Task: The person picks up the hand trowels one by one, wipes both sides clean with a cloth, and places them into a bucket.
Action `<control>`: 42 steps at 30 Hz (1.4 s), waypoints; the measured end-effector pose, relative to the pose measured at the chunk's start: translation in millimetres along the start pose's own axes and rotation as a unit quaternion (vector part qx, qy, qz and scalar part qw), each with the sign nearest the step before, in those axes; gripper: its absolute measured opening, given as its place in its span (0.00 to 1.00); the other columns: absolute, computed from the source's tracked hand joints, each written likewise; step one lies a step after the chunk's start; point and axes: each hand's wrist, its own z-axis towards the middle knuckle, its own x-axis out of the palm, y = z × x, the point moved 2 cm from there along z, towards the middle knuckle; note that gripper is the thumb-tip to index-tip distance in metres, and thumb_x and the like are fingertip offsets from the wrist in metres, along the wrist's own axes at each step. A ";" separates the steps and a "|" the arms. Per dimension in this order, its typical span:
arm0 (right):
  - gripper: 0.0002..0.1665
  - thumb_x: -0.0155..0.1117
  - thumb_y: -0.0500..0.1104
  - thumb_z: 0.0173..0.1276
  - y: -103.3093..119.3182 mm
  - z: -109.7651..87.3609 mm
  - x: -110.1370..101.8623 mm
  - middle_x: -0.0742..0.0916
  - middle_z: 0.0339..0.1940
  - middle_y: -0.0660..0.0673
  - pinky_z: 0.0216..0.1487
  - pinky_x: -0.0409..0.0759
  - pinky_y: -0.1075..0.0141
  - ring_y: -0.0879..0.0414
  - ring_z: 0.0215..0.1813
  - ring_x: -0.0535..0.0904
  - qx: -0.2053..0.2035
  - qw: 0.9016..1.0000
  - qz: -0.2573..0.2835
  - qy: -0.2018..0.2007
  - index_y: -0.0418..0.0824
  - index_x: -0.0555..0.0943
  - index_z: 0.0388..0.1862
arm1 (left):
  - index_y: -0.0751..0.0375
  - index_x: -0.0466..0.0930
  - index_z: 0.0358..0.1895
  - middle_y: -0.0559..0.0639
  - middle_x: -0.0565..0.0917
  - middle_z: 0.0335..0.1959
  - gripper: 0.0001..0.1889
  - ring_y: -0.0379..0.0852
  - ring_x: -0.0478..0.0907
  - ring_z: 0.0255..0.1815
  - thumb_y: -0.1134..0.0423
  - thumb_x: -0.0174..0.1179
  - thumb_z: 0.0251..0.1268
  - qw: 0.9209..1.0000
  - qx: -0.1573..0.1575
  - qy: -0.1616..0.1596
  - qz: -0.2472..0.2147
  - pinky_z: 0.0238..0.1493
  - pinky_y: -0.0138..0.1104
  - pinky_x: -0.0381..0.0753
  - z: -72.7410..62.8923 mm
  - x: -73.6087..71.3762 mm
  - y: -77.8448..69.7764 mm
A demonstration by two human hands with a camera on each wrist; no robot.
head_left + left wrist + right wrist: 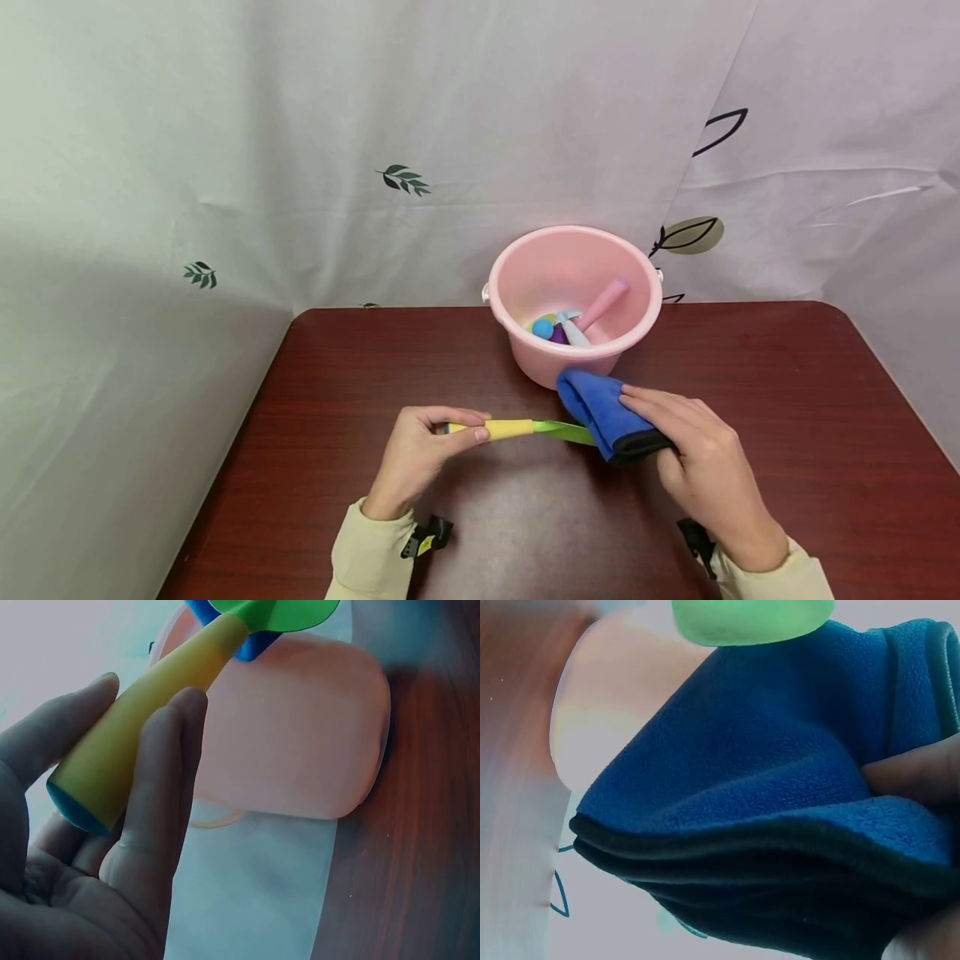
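Observation:
My left hand (422, 450) pinches the yellow handle of a toy shovel (512, 428) between thumb and fingers, close to the handle's blue end. The shovel is held roughly level above the table, its green blade (289, 613) pointing right. A folded blue cloth (603, 408) with a black hem is gripped by my right hand (705, 458). The cloth covers the far end of the blade in the head view. In the right wrist view, thumb and fingers clasp the cloth (742, 757) at its right side, and the green blade (754, 619) shows along its upper edge.
Just beyond the cloth, a pink bucket (528, 354) stands near the table's back edge. Inside it lie several items, among them a blue ball (542, 328) and a pink handle (603, 302). A pale curtain (322, 150) with leaf prints hangs behind the dark red table (315, 467).

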 end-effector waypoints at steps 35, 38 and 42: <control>0.48 0.53 0.21 0.42 13.2 -5.7 17.2 0.82 0.64 0.52 0.58 0.76 0.52 0.52 0.62 0.80 -0.025 0.984 0.010 0.175 0.49 0.81 0.64 | 0.55 0.92 0.40 0.50 0.90 0.36 0.14 0.38 0.81 0.27 0.70 0.78 0.47 0.999 -0.008 -0.012 0.044 0.25 0.26 0.75 -0.5 24.9 4.8; 0.47 0.54 0.21 0.42 12.4 -5.7 16.6 0.82 0.64 0.53 0.55 0.77 0.40 0.51 0.63 0.79 -0.017 0.980 0.014 0.197 0.49 0.82 0.64 | 0.54 0.92 0.40 0.48 0.90 0.36 0.14 0.39 0.82 0.27 0.69 0.79 0.47 0.999 -0.002 -0.011 0.037 0.25 0.26 0.76 -0.2 23.9 4.0; 0.46 0.54 0.20 0.43 10.7 -4.9 16.0 0.83 0.63 0.54 0.54 0.77 0.38 0.50 0.63 0.80 -0.014 0.977 0.017 0.213 0.49 0.83 0.62 | 0.54 0.93 0.39 0.47 0.90 0.39 0.14 0.42 0.85 0.35 0.68 0.80 0.46 1.000 0.006 -0.010 0.024 0.29 0.27 0.79 0.2 21.9 2.6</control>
